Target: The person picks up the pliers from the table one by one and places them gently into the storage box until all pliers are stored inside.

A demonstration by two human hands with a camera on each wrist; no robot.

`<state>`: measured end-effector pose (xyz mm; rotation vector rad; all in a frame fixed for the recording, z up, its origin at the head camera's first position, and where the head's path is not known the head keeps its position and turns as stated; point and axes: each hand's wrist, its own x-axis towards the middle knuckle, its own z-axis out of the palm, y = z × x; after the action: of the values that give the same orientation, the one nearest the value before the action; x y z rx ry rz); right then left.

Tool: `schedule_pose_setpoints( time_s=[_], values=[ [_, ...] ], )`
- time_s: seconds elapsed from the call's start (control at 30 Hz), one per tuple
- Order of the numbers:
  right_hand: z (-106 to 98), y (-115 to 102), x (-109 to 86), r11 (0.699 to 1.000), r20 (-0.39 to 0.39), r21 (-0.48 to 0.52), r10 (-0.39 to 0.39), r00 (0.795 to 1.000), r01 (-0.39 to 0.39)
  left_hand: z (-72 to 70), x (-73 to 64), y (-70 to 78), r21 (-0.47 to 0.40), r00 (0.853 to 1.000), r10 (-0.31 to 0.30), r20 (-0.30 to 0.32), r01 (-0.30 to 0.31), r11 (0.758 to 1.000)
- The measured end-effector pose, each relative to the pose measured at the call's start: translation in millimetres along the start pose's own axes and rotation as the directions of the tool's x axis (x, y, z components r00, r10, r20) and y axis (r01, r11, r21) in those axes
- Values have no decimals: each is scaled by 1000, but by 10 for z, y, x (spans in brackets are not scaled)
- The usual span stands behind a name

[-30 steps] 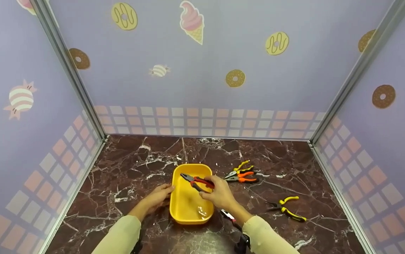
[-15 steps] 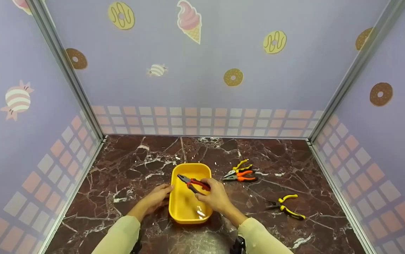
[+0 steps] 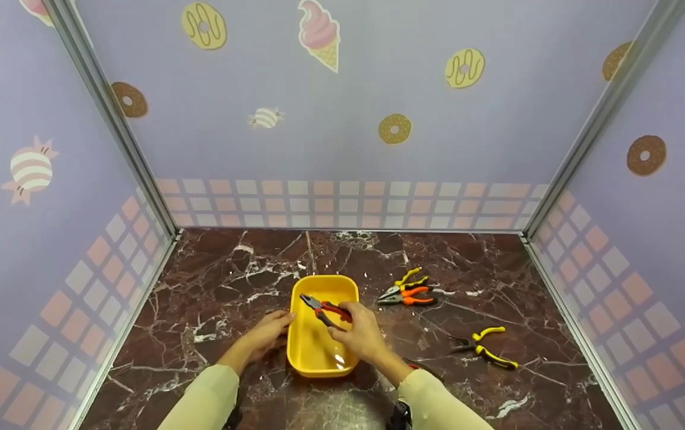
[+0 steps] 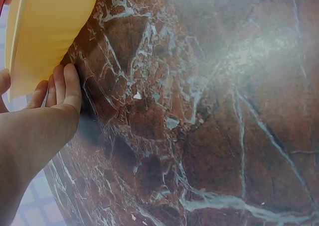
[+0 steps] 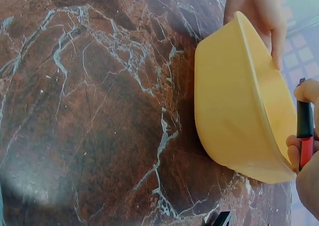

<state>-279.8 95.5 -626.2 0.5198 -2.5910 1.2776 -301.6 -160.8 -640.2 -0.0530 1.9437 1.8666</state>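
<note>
Right hand (image 3: 359, 332) is pinching the red-and-black pliers (image 3: 319, 306) over the yellow tub (image 3: 321, 374) (left hand (image 3: 270, 330) is gripping its wall); placing is seemingly proceeding; lowering and releasing are probably being called for next.

There is passage between yellow tub (image 3: 309, 352) and back wall (image 3: 342, 149), but orange-handled pliers (image 3: 417, 300) obstruct the tub's right.

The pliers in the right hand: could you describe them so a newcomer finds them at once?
On the dark marbled table stands a yellow box. Over it, the right hand grips the red-and-black pliers. They alone are held, while the orange-handled pliers and far-right yellow-handled pliers lie on the table.
</note>
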Motion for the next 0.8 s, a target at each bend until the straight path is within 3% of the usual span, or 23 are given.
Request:
schedule_pose_setpoints(
  time_s=[0.53, 0.8],
  values=[
    [94, -44, 25, 995, 5, -89, 49, 999, -48, 3, -13, 9, -1, 1000, -19, 23, 19, 1000],
    [105, -40, 37, 995, 20, -96, 13, 1000, -11, 11, -10, 8, -31, 1000, -15, 15, 15, 999]
  ],
)
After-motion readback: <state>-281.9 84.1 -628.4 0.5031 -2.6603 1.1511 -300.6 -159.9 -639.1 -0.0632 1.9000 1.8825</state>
